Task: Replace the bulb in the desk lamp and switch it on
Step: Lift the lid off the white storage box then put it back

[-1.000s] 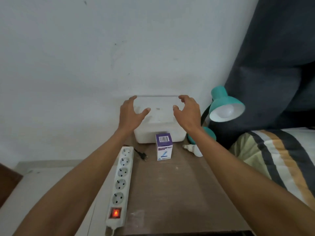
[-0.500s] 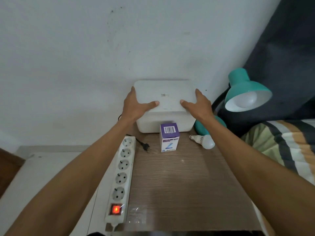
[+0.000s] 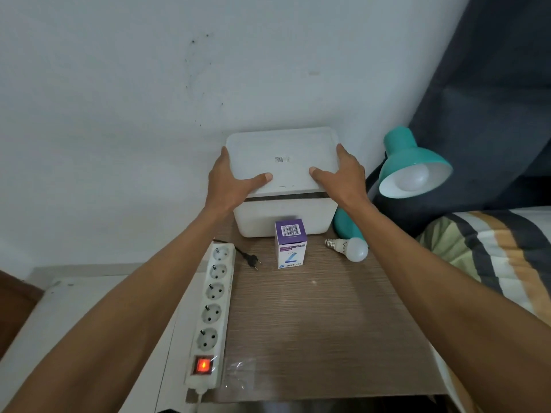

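Note:
A teal desk lamp [image 3: 408, 156] stands at the back right with a white bulb [image 3: 413, 180] in its shade, unlit. A loose white bulb [image 3: 350, 248] lies on the wooden table [image 3: 322, 323] beside the lamp's base. A purple-and-white bulb carton [image 3: 290, 243] stands upright in front of a white plastic box [image 3: 283, 217]. My left hand [image 3: 232, 181] and my right hand [image 3: 343, 175] grip the two sides of the box's white lid [image 3: 283, 158], which is raised at the front with a dark gap under it.
A white power strip [image 3: 213, 311] with a glowing red switch lies along the table's left edge. The lamp's black plug [image 3: 252, 259] lies unplugged beside it. A striped bed cover [image 3: 492, 257] is at the right, a dark curtain [image 3: 492, 84] behind the lamp.
Both hands came down from above the box and closed on the lid's sides. The lid now stands lifted at its front edge.

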### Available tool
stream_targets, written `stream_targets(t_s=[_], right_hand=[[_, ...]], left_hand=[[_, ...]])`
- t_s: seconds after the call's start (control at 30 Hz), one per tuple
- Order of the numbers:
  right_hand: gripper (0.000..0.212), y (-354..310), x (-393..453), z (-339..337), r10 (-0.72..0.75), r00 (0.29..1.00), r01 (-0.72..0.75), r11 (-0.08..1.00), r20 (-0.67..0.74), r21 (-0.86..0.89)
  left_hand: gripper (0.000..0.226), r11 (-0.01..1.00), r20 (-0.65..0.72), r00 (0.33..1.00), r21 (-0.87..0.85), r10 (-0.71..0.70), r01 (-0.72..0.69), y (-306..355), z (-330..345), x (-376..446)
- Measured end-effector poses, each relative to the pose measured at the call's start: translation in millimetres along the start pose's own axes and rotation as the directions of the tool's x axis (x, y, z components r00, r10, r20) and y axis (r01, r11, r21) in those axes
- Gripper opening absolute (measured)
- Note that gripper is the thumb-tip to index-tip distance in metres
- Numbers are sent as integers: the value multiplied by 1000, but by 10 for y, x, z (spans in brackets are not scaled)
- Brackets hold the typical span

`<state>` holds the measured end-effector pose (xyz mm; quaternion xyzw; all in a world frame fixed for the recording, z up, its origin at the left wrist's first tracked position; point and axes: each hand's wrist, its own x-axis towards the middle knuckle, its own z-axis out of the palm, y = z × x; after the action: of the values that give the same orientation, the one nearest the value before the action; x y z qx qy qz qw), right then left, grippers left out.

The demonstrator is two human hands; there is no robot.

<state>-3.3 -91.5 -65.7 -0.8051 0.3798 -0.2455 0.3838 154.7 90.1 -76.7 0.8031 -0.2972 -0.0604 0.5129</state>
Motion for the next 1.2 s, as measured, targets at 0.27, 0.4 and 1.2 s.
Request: stream_targets(t_s=[0.27, 0.4, 1.2], right_hand=[[91, -160, -619, -238, -40, 999, 40, 999, -22, 5], [86, -129, -1084, -359, -44, 998, 44, 999, -38, -10], [84, 1358, -3051, -103, 226, 970, -210, 964, 87, -164]], left_hand=[[95, 999, -29, 999, 43, 26, -25, 228, -292, -564], [89, 999, -31, 999, 47, 28, -26, 315, -369, -1054], [124, 938, 158, 948, 258, -278, 232, -657, 342, -3122]])
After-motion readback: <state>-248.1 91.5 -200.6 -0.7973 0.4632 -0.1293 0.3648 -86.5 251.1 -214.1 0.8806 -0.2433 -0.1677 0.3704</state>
